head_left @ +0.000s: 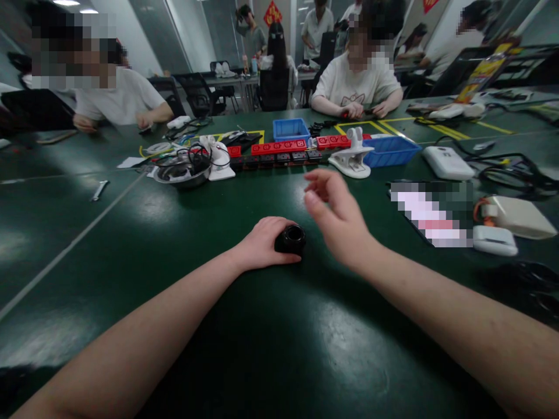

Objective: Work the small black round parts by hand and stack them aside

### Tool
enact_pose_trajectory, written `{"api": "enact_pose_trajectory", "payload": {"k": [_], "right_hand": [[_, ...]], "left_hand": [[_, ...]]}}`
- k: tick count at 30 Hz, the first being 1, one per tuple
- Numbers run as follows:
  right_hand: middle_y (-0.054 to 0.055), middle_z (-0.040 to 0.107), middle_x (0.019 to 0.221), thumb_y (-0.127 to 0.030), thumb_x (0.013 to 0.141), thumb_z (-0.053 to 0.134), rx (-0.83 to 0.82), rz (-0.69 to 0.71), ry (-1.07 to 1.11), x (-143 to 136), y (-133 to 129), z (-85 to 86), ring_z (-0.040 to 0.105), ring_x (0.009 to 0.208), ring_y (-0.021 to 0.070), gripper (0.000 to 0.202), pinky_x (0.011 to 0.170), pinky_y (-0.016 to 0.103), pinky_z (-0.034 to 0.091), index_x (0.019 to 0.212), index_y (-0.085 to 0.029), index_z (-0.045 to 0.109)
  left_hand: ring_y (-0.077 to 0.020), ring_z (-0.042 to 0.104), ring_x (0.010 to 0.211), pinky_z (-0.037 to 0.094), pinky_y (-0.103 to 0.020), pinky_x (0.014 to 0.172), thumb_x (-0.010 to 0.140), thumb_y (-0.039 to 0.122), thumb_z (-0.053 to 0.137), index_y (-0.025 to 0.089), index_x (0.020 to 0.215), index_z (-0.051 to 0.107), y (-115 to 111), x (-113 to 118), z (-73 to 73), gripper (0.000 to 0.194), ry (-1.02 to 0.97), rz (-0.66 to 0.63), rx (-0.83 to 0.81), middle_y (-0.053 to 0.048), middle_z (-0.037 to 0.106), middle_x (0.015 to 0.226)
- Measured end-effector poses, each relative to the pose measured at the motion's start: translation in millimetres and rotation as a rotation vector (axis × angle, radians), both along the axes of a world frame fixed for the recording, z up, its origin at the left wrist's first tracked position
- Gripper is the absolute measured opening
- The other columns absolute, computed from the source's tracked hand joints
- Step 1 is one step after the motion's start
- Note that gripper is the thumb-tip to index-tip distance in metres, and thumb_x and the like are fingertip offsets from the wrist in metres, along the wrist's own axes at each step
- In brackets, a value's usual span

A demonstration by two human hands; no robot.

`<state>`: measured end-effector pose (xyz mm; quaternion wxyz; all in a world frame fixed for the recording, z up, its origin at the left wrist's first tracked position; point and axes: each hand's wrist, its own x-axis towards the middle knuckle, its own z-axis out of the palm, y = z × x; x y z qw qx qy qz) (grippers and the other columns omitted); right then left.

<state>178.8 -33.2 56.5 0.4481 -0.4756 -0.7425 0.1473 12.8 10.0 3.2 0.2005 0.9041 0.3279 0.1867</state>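
Note:
My left hand [262,241] is wrapped around a small black cylindrical object [293,235] on the green table. The object has a round opening in its top, facing up, and a ridged rim. Thumb and fingers lie on opposite sides of it. Above and to the right, my right hand [336,215] is raised off the table, its fingers half curled and slightly blurred. Nothing shows between its thumb and fingers, and it does not touch the black object.
Red and black power strips [279,148] run across the table beyond my hands, between white clip stands [351,157]. Further off are a metal bowl [183,171] and blue bins [391,151]. A wrench [99,191] lies left; a phone, white cases [495,240] and cables lie right. People sit opposite.

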Motion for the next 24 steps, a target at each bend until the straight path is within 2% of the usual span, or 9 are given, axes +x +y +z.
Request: {"api": "enact_pose_trajectory", "payload": {"k": [3,5,7,10,13,17,20,24], "right_hand": [[0.010,0.053,0.092,-0.049,0.075,0.053,-0.011,-0.031,-0.201,-5.7,7.6,-21.5,0.050,0.085,0.0216,0.045,0.075,0.038,0.043,0.099,-0.011,0.048],[0.009,0.054,0.087,-0.047,0.070,0.059,-0.027,-0.062,-0.335,-9.0,9.6,-33.6,0.049,0.083,0.0236,0.039,0.073,0.039,0.041,0.089,-0.014,0.051],[0.007,0.054,0.083,-0.043,0.071,0.060,-0.033,-0.069,-0.378,-11.0,10.2,-39.2,0.049,0.081,0.0231,0.030,0.072,0.038,0.040,0.082,-0.016,0.052],[0.006,0.055,0.082,-0.036,0.073,0.058,-0.007,-0.008,-0.364,-10.6,10.7,-38.4,0.050,0.080,0.0218,0.022,0.072,0.037,0.039,0.082,-0.016,0.056],[0.006,0.056,0.086,-0.026,0.074,0.053,0.050,0.150,-0.305,-7.4,11.4,-35.1,0.050,0.083,0.0206,0.015,0.074,0.037,0.038,0.085,-0.018,0.059],[0.003,0.062,0.087,-0.009,0.068,0.042,0.111,0.361,-0.198,-3.7,10.3,-33.2,0.054,0.087,0.0178,0.022,0.087,0.041,0.033,0.077,-0.020,0.059],[-0.001,0.064,0.075,-0.005,0.064,0.038,0.149,0.413,-0.145,-3.1,7.4,-33.4,0.057,0.081,0.0149,0.021,0.097,0.044,0.024,0.059,-0.019,0.053],[-0.002,0.059,0.060,-0.006,0.064,0.037,0.185,0.422,-0.130,-3.2,4.9,-36.4,0.058,0.075,0.0142,0.020,0.098,0.043,0.027,0.055,-0.019,0.050]], "left_hand": [[-0.0251,0.050,0.097,0.038,-0.040,0.088,0.062,0.050,0.066,0.019,0.098,0.051,0.2,1.2,-1.5,0.050,0.001,0.026,0.010,-0.005,0.055,0.100],[-0.0248,0.050,0.094,0.039,-0.039,0.086,0.063,0.046,0.066,0.018,0.091,0.053,1.4,1.7,-3.0,0.042,0.014,0.035,0.030,-0.005,0.055,0.096],[-0.0246,0.050,0.094,0.039,-0.039,0.086,0.064,0.043,0.065,0.017,0.088,0.053,2.7,1.9,-3.6,0.038,0.020,0.039,0.046,-0.006,0.055,0.094],[-0.0230,0.050,0.090,0.040,-0.038,0.084,0.064,0.040,0.065,0.016,0.091,0.054,3.8,1.3,-2.5,0.038,0.021,0.047,0.029,-0.005,0.055,0.092],[-0.0216,0.050,0.090,0.040,-0.036,0.084,0.064,0.039,0.065,0.017,0.092,0.055,3.5,0.1,-0.3,0.037,0.010,0.047,0.007,-0.004,0.055,0.094],[-0.0208,0.049,0.091,0.039,-0.035,0.084,0.065,0.041,0.065,0.018,0.080,0.057,2.2,-0.9,1.4,0.029,-0.002,0.023,0.007,-0.003,0.054,0.093],[-0.0203,0.049,0.092,0.039,-0.035,0.084,0.064,0.039,0.066,0.019,0.078,0.057,1.4,-1.3,1.6,0.026,-0.015,0.007,0.013,-0.002,0.053,0.094],[-0.0209,0.047,0.096,0.038,-0.035,0.086,0.065,0.034,0.066,0.019,0.078,0.057,1.7,-2.2,0.9,0.022,-0.007,0.003,0.008,-0.003,0.053,0.098]]}}
